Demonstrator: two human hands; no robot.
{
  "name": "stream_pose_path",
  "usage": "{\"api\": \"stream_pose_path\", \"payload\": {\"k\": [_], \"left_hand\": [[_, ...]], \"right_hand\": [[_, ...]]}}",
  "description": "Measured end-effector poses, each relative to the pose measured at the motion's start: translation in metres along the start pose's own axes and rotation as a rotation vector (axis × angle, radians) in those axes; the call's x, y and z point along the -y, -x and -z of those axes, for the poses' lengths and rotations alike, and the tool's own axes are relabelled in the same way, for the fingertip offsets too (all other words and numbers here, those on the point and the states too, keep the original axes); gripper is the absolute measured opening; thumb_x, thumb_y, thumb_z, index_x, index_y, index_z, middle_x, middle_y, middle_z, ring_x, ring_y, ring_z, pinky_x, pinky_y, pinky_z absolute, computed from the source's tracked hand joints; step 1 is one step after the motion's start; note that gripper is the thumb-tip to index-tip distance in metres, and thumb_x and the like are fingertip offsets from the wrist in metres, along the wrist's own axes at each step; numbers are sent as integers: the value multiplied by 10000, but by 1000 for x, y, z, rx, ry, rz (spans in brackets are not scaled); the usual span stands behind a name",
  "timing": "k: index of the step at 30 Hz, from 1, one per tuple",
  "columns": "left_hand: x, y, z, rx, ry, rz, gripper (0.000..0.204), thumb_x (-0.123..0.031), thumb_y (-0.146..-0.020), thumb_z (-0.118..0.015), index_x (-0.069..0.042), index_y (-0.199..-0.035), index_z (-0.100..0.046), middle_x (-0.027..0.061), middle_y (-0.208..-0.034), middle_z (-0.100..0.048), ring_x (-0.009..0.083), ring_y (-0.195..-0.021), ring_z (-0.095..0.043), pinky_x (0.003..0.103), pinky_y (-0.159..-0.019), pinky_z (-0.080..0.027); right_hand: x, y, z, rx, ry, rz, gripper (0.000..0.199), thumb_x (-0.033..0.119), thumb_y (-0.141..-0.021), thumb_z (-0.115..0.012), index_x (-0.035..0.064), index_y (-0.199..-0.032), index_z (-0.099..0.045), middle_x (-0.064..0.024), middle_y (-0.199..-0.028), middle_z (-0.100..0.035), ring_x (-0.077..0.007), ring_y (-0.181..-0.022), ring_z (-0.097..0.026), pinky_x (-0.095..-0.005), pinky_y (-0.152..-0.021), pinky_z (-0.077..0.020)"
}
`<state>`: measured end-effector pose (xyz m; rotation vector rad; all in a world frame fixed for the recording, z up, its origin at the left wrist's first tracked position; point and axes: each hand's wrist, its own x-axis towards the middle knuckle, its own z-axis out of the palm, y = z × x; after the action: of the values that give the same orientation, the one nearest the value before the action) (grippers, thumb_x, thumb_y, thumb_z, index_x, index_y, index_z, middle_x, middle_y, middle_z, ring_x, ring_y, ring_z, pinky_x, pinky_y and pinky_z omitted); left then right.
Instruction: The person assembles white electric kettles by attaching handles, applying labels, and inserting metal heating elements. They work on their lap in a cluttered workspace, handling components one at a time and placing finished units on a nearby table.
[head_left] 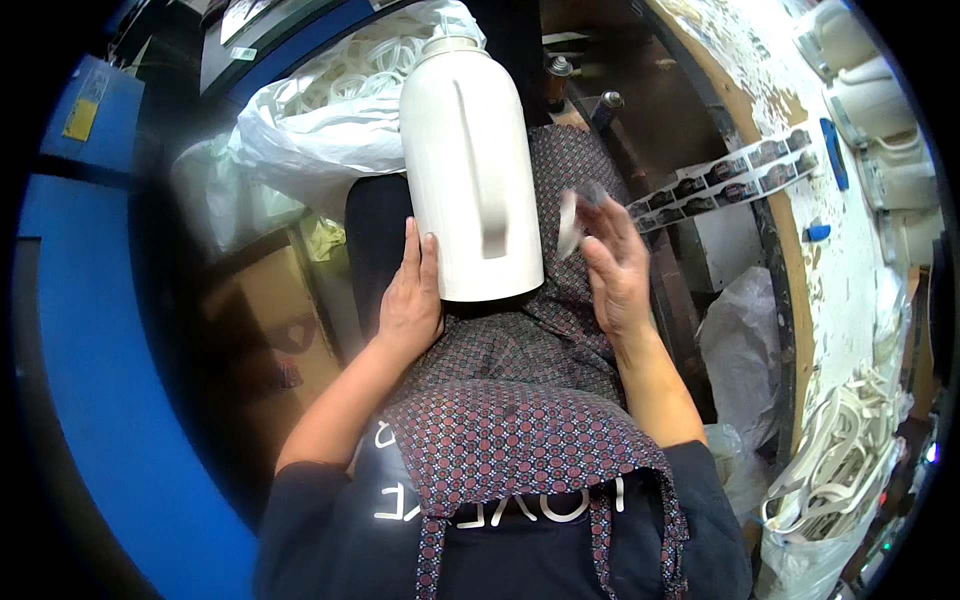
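A large white jug [430, 180], shaped like a vacuum flask, lies along my lap with its neck pointing away and its handle [487, 205] facing up. My left hand [410, 305] presses against the lower left side of the jug, fingers along the wall and the thumb out of sight. To the right of the jug, apart from it, my right hand [617, 262] is raised with curled fingers and smeared by motion. A small thin whitish piece [568, 225] shows at its fingertips; its kind is too blurred to tell. A patterned apron [520, 430] covers my lap.
Beyond the jug, an open white bag [310, 130] holds pale rings. On the right, a worn bench [830, 260] carries a sticker strip [740, 180], a blue cutter [833, 155] and white jugs [880, 105]. White handles [835, 450] are heaped nearer me. Blue cabinets [100, 370] stand left.
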<state>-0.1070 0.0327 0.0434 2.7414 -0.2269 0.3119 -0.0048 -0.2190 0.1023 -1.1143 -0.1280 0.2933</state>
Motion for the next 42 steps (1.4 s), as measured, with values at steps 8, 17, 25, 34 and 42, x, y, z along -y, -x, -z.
{"api": "stream_pose_path", "payload": {"k": [8,17,25,34,42], "left_hand": [[-15,-6,58,117,314,129,706,17,-746,-627,-26,-1419,-417,223,-1503,-316,382,-1354,-387,413,-1094,-356],[-53,-13,51,11,853,195,325,-308,-924,-650,7,-848,-649,30,-705,-610,88,-663,-582,247,-604,-437],[-48,-9,20,-128,381,188,246,-162,-900,-638,-38,-702,-561,130,-604,-546,304,-557,-564,380,-520,-413],[-48,-15,22,-101,260,171,262,-167,-895,-661,-41,-709,-526,132,-584,-515,314,-527,-543,403,-496,-393],[-49,-17,20,-115,231,146,262,-177,-880,-677,-51,-696,-540,120,-581,-526,306,-521,-548,400,-490,-403]], "right_hand": [[-6,-4,-38,253,317,343,895,168,-755,-798,76,-1489,-292,-147,-1438,-398,-267,-1323,-407,-421,-1114,-317],[-25,42,-32,37,114,-80,74,-24,-840,-711,-7,-905,-680,-21,-891,-679,-66,-799,-601,-224,-739,-484],[-50,47,-21,-75,196,-187,66,27,-849,-724,6,-910,-712,-15,-869,-700,-56,-795,-612,-207,-740,-491],[-54,48,-23,-128,265,-134,57,27,-846,-728,1,-893,-706,-11,-853,-693,-50,-786,-606,-201,-729,-486],[-59,48,-22,-162,335,-110,66,30,-825,-744,5,-866,-700,-9,-821,-685,-56,-750,-604,-211,-685,-485]]}}
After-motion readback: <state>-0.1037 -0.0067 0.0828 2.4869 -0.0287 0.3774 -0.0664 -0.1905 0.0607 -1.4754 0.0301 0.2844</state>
